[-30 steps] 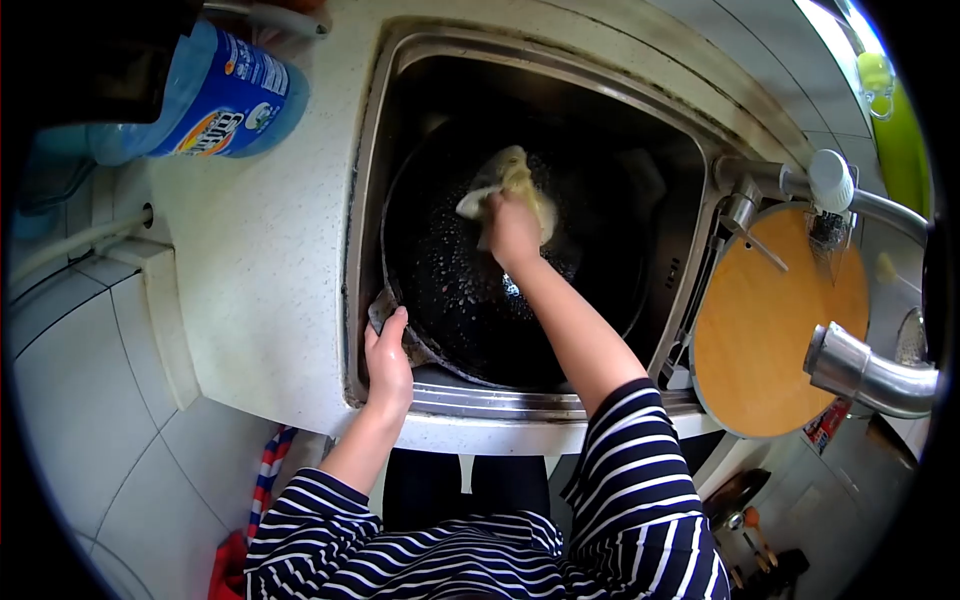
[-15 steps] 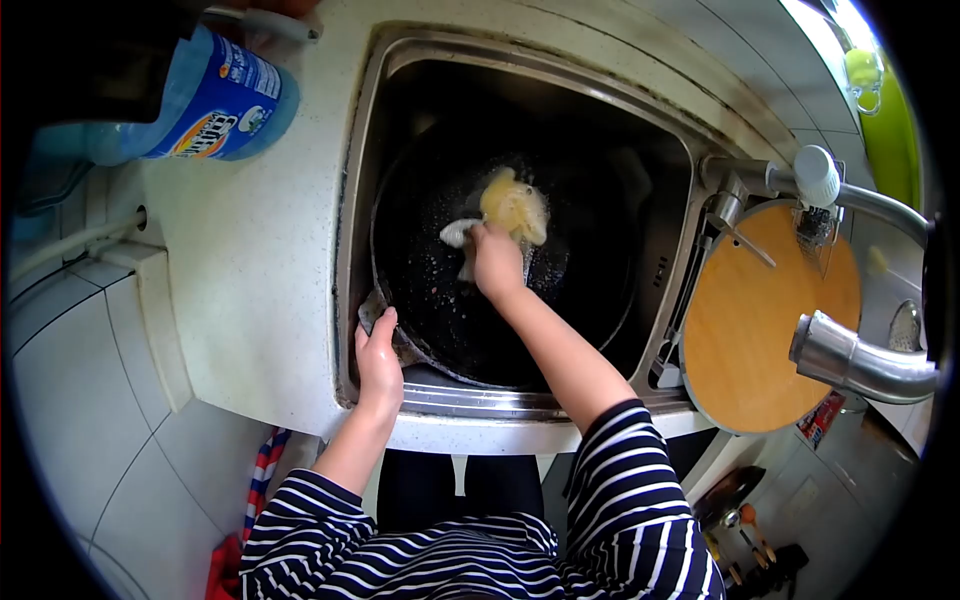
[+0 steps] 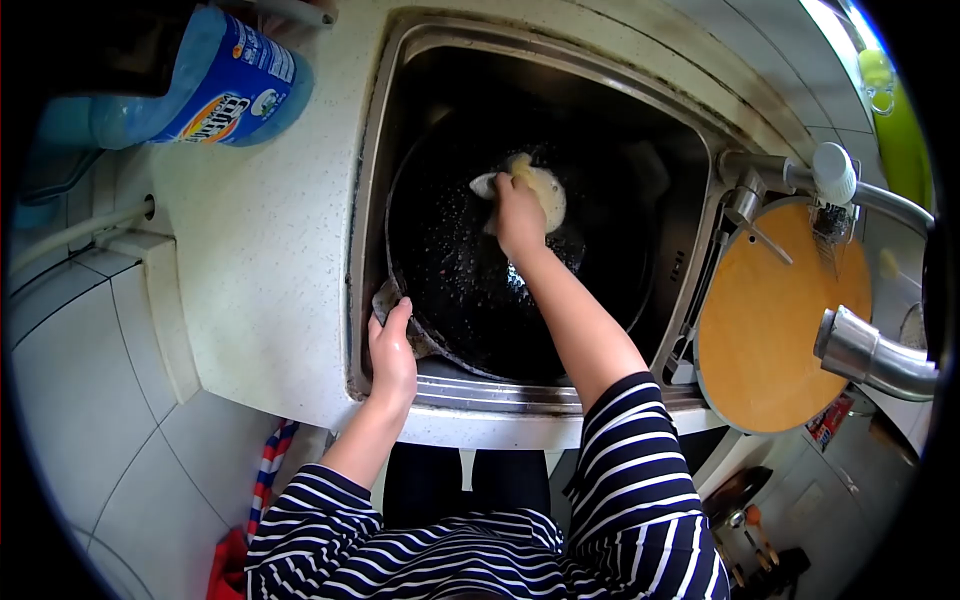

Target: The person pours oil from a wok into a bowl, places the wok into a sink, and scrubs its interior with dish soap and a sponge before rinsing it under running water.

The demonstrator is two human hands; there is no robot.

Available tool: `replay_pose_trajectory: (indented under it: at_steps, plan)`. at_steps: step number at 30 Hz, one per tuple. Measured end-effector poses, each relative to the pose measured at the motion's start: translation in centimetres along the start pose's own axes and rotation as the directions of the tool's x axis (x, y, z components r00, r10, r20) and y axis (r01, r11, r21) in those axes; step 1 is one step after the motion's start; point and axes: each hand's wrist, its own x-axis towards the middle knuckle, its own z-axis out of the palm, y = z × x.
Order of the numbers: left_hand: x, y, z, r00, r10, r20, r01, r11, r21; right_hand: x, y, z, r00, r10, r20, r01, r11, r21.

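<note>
A large black wok [image 3: 455, 300] sits in the metal sink [image 3: 372, 190], with droplets and suds scattered over its inside. My left hand [image 3: 393, 355] is closed around the wok's side handle [image 3: 387, 297] at the sink's near left corner. Inside the wok, my right hand [image 3: 520, 222] presses a crumpled, soapy yellow-and-white cloth [image 3: 547, 195] against the bottom. My fingers cover part of the cloth.
A blue detergent bottle [image 3: 235, 95] stands on the counter [image 3: 250, 260] to the left. Right of the sink are the faucet [image 3: 745, 195], a round wooden board [image 3: 780, 320] and a thick metal spout [image 3: 870, 355].
My right hand has moved the cloth slightly up and to the right in the wok, bunching it more. My left hand keeps its hold on the handle. The whole view has shifted a little.
</note>
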Motion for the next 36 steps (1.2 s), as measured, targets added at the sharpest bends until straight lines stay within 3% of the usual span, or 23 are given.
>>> replay_pose_trajectory:
  at_steps: [3,6,8,11,12,13,16,19,20,22,24,25,28,29,30,33,34,36]
  plan:
    - [0.1,-0.1,0.0,1.0,0.004,0.013,-0.004,1.0,-0.018,-3.4,-0.8,-1.1,0.97,-0.022,0.243,0.026,1.0,-0.014]
    - [0.2,-0.4,-0.1,1.0,0.013,0.016,-0.012,0.999,-0.034,-7.9,-1.4,-3.1,0.877,-0.244,0.413,0.173,0.964,0.204]
    - [0.0,-0.1,0.1,1.0,0.015,0.019,-0.014,0.999,-0.05,-8.8,-1.7,-3.7,0.884,-0.264,0.386,0.161,0.947,0.277]
    - [0.0,0.1,0.2,1.0,0.004,0.03,-0.003,0.999,-0.037,-5.9,-0.3,-0.7,0.943,-0.29,0.164,0.243,0.936,0.256]
    - [0.0,0.1,0.2,1.0,0.006,0.025,-0.006,0.999,-0.031,-4.0,-0.3,-0.1,0.962,-0.235,0.136,0.203,0.956,0.212]
    - [0.0,0.1,0.2,1.0,0.01,0.017,-0.01,1.0,-0.025,-2.5,-0.4,0.6,0.99,-0.127,0.06,0.103,0.949,0.299]
    - [0.0,-0.1,0.1,1.0,0.018,-0.013,-0.018,1.0,-0.01,0.2,0.0,1.0,0.985,-0.109,-0.137,0.143,0.952,0.271]
    - [0.2,-0.2,-0.1,1.0,0.012,0.02,-0.012,1.0,0.006,-1.5,-0.6,-0.5,0.994,-0.043,0.105,0.0,0.925,0.38]
    - [0.5,-0.4,-0.2,1.0,0.017,-0.002,-0.017,1.0,-0.016,-2.6,-0.6,-0.8,0.953,-0.074,0.295,-0.032,0.941,0.338]
    - [0.7,-0.8,-0.3,0.998,0.023,-0.058,-0.026,0.998,-0.061,-5.9,-0.6,-0.5,0.925,-0.194,0.328,0.036,0.901,0.433]
    - [0.8,-0.9,-0.3,0.998,0.016,-0.058,-0.018,0.999,-0.048,-7.6,-1.4,0.0,0.913,-0.146,0.381,-0.166,0.719,0.674]
    - [0.7,-0.8,-0.3,0.998,0.016,-0.055,-0.019,0.999,-0.049,-7.6,-2.0,0.3,0.889,-0.067,0.454,-0.287,0.69,0.664]
    - [0.7,-0.8,-0.3,0.999,0.012,-0.033,-0.013,1.0,-0.026,-5.5,-5.1,1.5,0.953,0.03,0.301,-0.262,0.579,0.772]
    - [0.8,-0.7,-0.4,0.999,0.009,-0.036,-0.011,0.999,-0.034,-5.2,-6.4,1.2,0.942,0.015,0.335,-0.299,0.492,0.818]
    - [0.8,-0.7,-0.5,0.999,0.006,-0.041,-0.007,0.999,-0.039,-5.5,-8.2,-0.7,0.972,-0.063,0.226,-0.156,0.548,0.822]
    - [0.4,-0.5,-0.4,0.998,0.007,-0.069,-0.006,1.0,0.012,-8.9,-5.8,-2.8,0.895,-0.404,0.191,0.097,0.592,0.8]
    - [0.4,-0.4,-0.2,0.997,0.009,-0.071,-0.008,1.0,0.021,-10.0,-3.8,-4.0,0.831,-0.484,0.276,0.096,0.612,0.785]
    - [0.6,-0.4,-0.2,0.998,-0.004,-0.055,0.007,0.999,0.053,-11.8,0.3,-6.7,0.743,-0.416,0.524,0.025,0.8,0.6]
